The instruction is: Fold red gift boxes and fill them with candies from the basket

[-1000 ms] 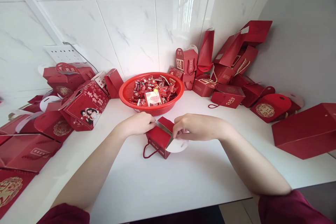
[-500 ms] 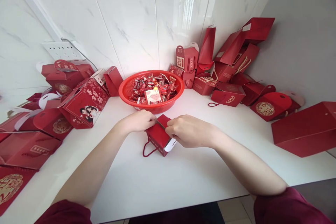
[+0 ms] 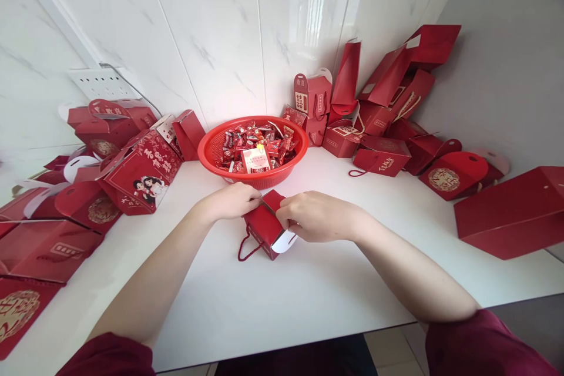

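Observation:
A small red gift box [image 3: 265,226] with a dark red rope handle lies on the white table in front of me. One of its flaps stands raised on the far side, and a white end flap shows at the near right. My left hand [image 3: 238,200] pinches the box's far left end with fingers closed. On the right, my right hand [image 3: 311,215] is curled over the edge by the raised flap, fingers closed on it. The fingertips of both hands are partly hidden. Just behind the box is a red plastic basket [image 3: 207,155] full of wrapped sweets [image 3: 233,144] with a pale card on top.
Red gift boxes are heaped along the left side, one with a printed couple [image 3: 141,173]. More boxes [image 3: 383,155] are piled against the wall at the back right, and a large plain red box [image 3: 506,217] sits at the right edge. A socket strip [image 3: 103,83] is on the tiled wall.
Almost nothing differs. My right hand has shifted slightly at the box, and more of the white end flap shows. The whole view has moved a little.

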A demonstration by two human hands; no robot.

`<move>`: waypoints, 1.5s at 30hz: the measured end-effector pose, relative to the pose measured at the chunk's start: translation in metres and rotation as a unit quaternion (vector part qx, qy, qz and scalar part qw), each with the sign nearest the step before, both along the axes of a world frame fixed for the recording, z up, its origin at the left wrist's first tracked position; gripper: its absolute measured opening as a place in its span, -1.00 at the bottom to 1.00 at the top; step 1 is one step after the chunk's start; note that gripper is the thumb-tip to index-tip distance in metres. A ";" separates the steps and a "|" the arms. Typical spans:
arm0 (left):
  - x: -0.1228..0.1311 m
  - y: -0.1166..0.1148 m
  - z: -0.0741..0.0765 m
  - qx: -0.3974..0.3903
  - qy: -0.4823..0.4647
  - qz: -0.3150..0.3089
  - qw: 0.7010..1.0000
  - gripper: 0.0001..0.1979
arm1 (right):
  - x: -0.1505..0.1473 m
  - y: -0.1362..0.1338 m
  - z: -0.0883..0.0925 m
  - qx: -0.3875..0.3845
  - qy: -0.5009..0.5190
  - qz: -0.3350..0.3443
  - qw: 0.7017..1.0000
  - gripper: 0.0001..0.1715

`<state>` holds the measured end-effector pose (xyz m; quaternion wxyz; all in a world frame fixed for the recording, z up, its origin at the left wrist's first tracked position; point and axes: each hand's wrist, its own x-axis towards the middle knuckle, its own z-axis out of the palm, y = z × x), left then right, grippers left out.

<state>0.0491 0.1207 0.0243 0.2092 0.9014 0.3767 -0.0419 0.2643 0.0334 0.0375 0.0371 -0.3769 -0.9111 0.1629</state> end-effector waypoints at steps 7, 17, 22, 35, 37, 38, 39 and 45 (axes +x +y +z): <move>0.000 0.001 -0.001 -0.004 -0.003 0.001 1.000 -0.71 | 0.000 0.000 -0.001 -0.012 0.005 -0.003 1.000 -0.77; -0.001 0.002 -0.003 0.033 0.005 -0.010 0.999 -0.74 | 0.004 0.000 0.009 -0.037 0.031 0.035 0.998 -0.75; -0.002 0.003 -0.003 0.035 0.017 -0.009 0.999 -0.72 | 0.009 -0.001 0.015 0.012 0.044 -0.004 0.999 -0.74; 0.003 -0.006 0.005 0.017 0.024 -0.003 1.000 -0.63 | 0.010 0.023 -0.004 0.044 -0.139 -0.191 0.971 -0.41; 0.003 -0.007 0.003 0.025 0.013 0.004 1.000 -0.63 | 0.005 0.028 -0.010 -0.014 -0.157 -0.160 0.974 -0.41; 0.004 -0.008 0.002 0.039 0.002 0.011 0.999 -0.64 | 0.002 0.029 -0.013 -0.029 -0.162 -0.148 0.975 -0.44; 0.006 -0.008 0.001 0.058 -0.016 0.018 0.998 -0.67 | 0.000 0.031 -0.015 -0.035 -0.167 -0.143 0.975 -0.47; 0.021 -0.016 -0.006 0.190 -0.131 -0.088 0.969 -0.80 | -0.003 0.029 -0.014 -0.042 -0.193 -0.157 0.968 -0.52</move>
